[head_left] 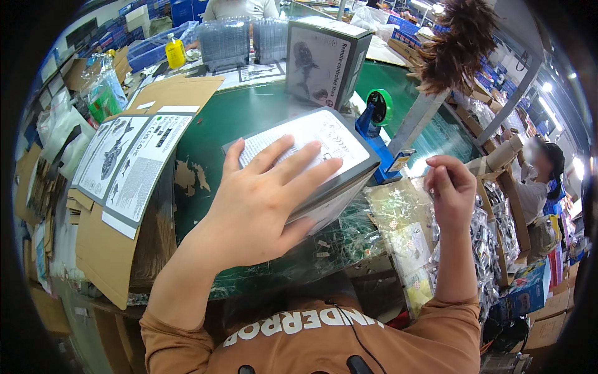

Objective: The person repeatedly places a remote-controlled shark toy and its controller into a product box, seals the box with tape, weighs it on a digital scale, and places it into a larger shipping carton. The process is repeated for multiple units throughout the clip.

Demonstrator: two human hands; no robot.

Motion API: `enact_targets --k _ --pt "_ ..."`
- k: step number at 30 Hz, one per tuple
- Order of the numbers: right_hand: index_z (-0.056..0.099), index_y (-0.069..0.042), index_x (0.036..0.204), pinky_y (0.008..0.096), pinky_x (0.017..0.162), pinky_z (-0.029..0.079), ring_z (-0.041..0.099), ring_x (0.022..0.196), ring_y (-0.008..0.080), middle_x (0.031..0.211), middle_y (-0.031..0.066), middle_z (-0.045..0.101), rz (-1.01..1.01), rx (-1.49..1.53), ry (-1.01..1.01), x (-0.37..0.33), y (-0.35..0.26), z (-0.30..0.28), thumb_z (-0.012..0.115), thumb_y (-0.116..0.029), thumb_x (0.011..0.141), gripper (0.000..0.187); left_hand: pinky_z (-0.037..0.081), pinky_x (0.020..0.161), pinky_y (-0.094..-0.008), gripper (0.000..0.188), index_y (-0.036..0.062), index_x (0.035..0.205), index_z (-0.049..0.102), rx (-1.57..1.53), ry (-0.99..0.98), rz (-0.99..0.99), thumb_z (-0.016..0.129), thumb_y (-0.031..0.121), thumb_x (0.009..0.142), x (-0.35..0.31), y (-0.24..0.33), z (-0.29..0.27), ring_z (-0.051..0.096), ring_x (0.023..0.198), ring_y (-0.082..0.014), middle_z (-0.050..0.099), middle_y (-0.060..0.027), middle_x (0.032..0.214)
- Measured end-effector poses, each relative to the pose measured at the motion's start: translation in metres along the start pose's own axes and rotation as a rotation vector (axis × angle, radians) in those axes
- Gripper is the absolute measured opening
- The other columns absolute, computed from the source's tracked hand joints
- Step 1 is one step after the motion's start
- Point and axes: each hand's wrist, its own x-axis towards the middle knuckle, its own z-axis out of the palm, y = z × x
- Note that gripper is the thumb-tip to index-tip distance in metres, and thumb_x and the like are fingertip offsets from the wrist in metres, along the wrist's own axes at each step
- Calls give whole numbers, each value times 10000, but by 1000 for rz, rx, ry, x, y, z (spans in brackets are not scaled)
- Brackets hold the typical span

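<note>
A grey and white printed cardboard box (333, 140) lies on the green worktable in front of me. My left hand (258, 193) rests across its upper face with the fingers spread, the thumb down against the near side. To the right of the box, my right hand (451, 184) is raised, fingers curled and thumb against the index finger. Whatever that pinch may hold is too small to see. Just beyond the box's right corner stands a blue tape dispenser (374, 134) with a green-rimmed roll of tape (380, 106), close to my right hand.
A similar box (324, 62) stands upright behind. Flattened printed cartons (118, 162) pile up at the left. Clear plastic trays (224, 43) and a yellow bottle (175, 53) are at the back. A metal post (417, 121) rises at right, near a carton of bagged parts (501, 218). Other people sit beyond.
</note>
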Motion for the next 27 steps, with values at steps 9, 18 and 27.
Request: enact_targets --k 9,18,27 --pt "356 -30 1131 248 500 498 602 530 154 654 90 612 588 522 -179 -4 -48 108 638 -112 816 431 222 951 -613 785 225 1413 258 -103 53 10 625 450 756 -3 -6 1 402 1235 -345 413 -189 1333" --pt "313 -53 1036 257 548 523 629 604 160 699 107 618 574 454 -207 -7 -44 110 642 -98 812 400 252 961 -585 534 273 1242 537 7 54 46 644 435 744 -2 -5 0 417 1234 -336 431 -175 1339" --pt "361 -62 808 207 530 472 590 621 96 712 33 554 295 349 21 -42 4 127 712 -81 765 354 248 974 -569 546 292 1235 544 -35 50 -22 674 293 704 -4 -1 4 432 1227 -303 476 -90 1324"
